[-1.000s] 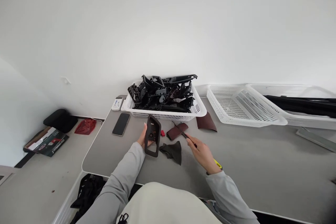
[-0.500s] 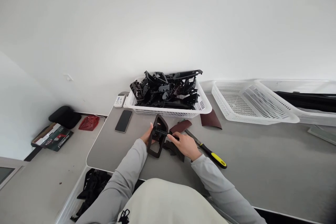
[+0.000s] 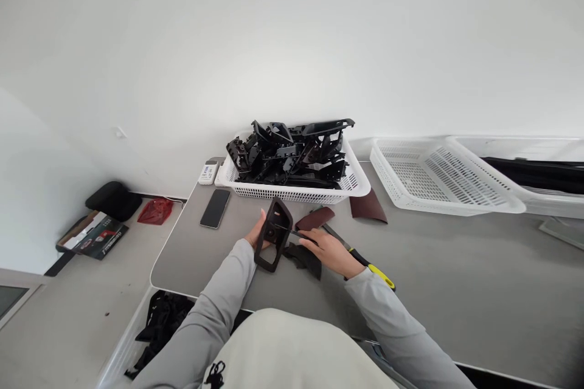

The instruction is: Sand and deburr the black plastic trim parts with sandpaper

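Observation:
My left hand grips a dark brown plastic trim frame from its left side, tilted up above the table. The frame has a large opening and a recessed inner face. A slim dark tool is in my right hand, its thin end reaching into the frame's recess; its exact kind is unclear. Under and beside my right hand lie a crumpled black piece, a dark red sheet like sandpaper and a file with a black and yellow handle.
Behind the frame, a white basket is heaped with black plastic parts. Another dark red sheet lies beside it. A phone and small white box sit left; white baskets stand right. A bin of black parts is below the table edge.
My right hand has moved slightly right with the tool, which now looks thinner against the frame. My left hand keeps its hold, with the frame almost unmoved.

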The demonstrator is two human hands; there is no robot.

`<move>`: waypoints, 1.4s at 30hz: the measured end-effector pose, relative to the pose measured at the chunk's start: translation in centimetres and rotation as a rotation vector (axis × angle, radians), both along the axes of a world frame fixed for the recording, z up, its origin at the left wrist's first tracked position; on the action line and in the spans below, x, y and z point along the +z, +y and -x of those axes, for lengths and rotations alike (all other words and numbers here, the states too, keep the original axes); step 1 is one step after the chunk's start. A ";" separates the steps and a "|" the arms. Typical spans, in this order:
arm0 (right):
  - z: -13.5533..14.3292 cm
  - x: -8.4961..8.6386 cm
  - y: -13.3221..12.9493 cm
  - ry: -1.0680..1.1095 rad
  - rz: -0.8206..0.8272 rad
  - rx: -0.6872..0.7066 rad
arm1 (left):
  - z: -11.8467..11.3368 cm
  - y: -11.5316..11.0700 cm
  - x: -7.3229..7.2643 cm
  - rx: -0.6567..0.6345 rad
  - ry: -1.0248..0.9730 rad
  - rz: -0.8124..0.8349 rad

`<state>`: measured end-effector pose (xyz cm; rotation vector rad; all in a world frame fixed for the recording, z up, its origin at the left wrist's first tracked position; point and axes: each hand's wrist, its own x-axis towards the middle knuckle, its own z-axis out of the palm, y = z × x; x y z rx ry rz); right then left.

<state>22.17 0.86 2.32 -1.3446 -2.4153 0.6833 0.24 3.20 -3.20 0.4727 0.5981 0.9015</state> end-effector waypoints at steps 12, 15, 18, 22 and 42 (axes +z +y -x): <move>0.6 0.4 -0.7 -0.065 0.024 -0.058 | 0.0 0.0 0.2 0.008 0.058 0.024; 0.5 0.4 -0.7 -0.024 0.092 -0.111 | -0.2 -0.2 0.6 0.042 0.021 0.041; 0.2 0.2 -0.4 0.021 0.141 -0.082 | -0.3 -0.4 1.0 0.080 0.001 0.060; -0.2 0.3 -0.1 0.018 0.154 -0.042 | -0.4 -0.6 1.2 0.125 -0.014 0.055; 0.0 -0.4 -0.9 0.031 0.072 -0.052 | -0.1 -0.6 1.2 0.068 -0.022 0.039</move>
